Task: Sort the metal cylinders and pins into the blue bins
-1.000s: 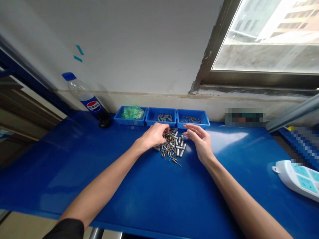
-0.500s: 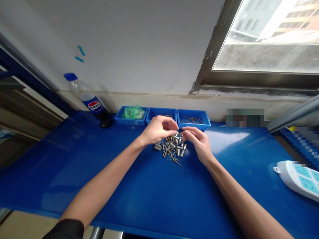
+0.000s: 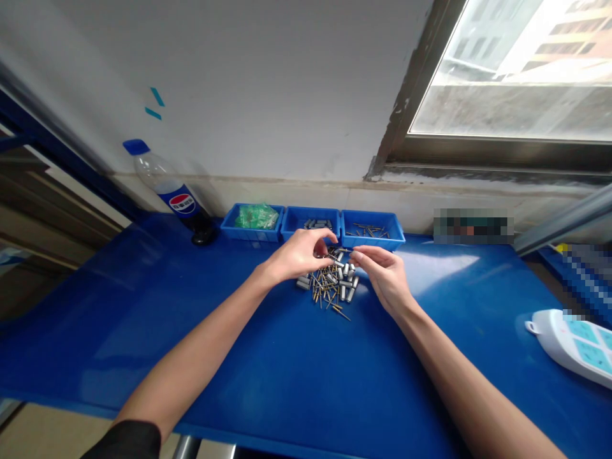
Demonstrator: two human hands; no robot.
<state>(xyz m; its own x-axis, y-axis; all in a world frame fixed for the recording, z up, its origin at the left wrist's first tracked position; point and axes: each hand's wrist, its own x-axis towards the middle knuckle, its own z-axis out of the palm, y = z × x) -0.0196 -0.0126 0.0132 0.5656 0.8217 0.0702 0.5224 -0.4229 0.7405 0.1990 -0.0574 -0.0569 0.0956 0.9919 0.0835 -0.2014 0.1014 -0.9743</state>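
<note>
A pile of thin brass-coloured metal pins (image 3: 325, 287) and short grey metal cylinders (image 3: 347, 288) lies on the blue table (image 3: 268, 376). My left hand (image 3: 299, 252) hovers over the pile's far left side, thumb and fingers apart, with nothing clearly held between them. On the other side my right hand (image 3: 386, 274) is closed in a pinch. A thin metal pin (image 3: 346, 250) sticks out from its fingertips towards the left hand. The far part of the pile is partly hidden by the hands.
Along the wall stand three blue bins: one with a green plastic bag (image 3: 257, 217), one with grey cylinders (image 3: 319, 224), one with pins (image 3: 368, 228). A cola bottle (image 3: 167, 191) is at the left. A white case (image 3: 568, 344) lies at the right edge.
My left thumb and fingers have spread apart, and the hand has moved slightly left. The right fingertips have closed together, with a pin now showing from them.
</note>
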